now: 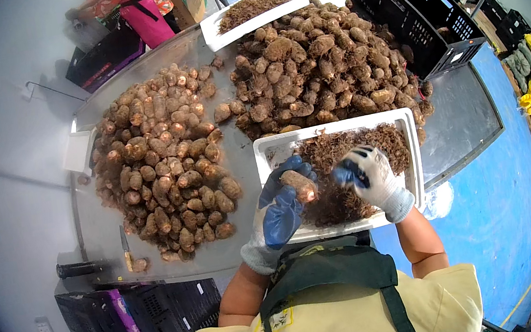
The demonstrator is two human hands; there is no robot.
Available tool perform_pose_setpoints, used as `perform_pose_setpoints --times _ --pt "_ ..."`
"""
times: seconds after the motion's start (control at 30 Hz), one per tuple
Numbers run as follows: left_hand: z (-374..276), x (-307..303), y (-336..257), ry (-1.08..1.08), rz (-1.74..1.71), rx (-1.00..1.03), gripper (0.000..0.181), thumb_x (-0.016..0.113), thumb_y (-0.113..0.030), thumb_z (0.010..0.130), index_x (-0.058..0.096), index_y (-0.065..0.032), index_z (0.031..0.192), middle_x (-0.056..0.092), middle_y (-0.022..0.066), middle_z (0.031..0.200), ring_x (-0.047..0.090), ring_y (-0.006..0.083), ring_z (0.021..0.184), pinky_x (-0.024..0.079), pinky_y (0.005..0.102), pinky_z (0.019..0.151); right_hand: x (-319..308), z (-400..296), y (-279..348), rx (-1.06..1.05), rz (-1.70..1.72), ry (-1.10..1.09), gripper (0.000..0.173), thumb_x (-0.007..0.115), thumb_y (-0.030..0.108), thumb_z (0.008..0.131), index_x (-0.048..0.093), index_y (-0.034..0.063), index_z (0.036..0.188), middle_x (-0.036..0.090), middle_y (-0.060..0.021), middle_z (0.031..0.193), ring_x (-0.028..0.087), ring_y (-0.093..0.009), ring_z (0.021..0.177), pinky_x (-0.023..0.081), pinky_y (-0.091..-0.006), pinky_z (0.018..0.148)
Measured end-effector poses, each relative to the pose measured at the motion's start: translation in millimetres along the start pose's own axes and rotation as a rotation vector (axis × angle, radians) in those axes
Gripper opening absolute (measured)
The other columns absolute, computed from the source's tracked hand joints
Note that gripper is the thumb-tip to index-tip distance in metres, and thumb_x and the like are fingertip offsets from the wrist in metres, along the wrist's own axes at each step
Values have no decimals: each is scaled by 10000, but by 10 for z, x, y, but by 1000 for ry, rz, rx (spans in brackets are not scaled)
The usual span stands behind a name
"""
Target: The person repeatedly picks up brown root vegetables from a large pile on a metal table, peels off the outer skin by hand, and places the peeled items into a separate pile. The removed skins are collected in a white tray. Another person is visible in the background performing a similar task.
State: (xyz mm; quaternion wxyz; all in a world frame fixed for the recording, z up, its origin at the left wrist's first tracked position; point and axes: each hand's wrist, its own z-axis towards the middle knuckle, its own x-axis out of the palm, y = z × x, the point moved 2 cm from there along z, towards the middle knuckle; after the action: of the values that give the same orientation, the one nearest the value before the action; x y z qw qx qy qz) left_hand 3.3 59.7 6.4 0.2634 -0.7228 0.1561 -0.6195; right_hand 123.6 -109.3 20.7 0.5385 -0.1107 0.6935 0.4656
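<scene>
My left hand [280,210], in a white work glove with a blue coated palm, grips a taro corm [299,185] at the near left of a white foam tray [414,164]. Pinkish flesh shows at the corm's near end. To its right, over the tray, is my right hand [367,176] in a matching glove. Its fingers are curled and blurred, and whether they pinch anything is hidden. Brown fibrous husk scraps [343,206] lie in the tray beneath both hands.
Beyond the tray rises a heap of hairy taro corms [322,64]; a cleaner-looking heap [162,166] lies left. A knife [126,248] rests on the metal table [240,169]. A black plastic crate [391,8] and another foam tray [253,13] stand behind. A person [133,5] is at far left.
</scene>
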Motion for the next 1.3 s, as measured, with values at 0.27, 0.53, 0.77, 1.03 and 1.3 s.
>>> perform_pose_setpoints --times 0.27,0.53,0.77,1.03,1.3 --pt "4 -19 54 11 24 -33 486 566 -156 896 382 -13 1323 480 117 1265 473 206 1166 385 334 1007 -55 -89 444 -376 -203 74 529 635 322 705 513 55 1145 516 -180 1128 469 -354 1097 358 -481 939" --pt "11 -11 53 76 -96 -77 504 567 -184 895 376 -10 1328 459 112 1294 440 230 1210 368 347 1023 -1 7 38 -124 -23 -344 355 667 262 689 571 85 982 579 -153 955 549 -327 937 402 -451 882" --pt "3 -13 88 45 129 -13 483 556 -182 901 387 -29 1326 470 107 1281 434 217 1214 359 334 1022 -70 -119 440 -194 -132 -34 450 601 399 761 552 78 1073 556 -154 1064 482 -349 1090 354 -453 951" --pt "2 -25 55 129 310 28 487 539 -223 909 383 -30 1328 468 123 1304 477 228 1182 370 355 1016 -43 -112 376 -253 -170 -209 394 631 316 736 549 65 1028 576 -161 990 541 -343 988 395 -452 903" --pt "-42 85 18 130 328 34 471 527 -191 920 380 3 1323 474 132 1284 471 200 1166 367 317 999 -42 -79 344 -231 -169 71 611 666 284 658 465 78 1196 501 -167 1145 448 -355 1131 324 -460 996"
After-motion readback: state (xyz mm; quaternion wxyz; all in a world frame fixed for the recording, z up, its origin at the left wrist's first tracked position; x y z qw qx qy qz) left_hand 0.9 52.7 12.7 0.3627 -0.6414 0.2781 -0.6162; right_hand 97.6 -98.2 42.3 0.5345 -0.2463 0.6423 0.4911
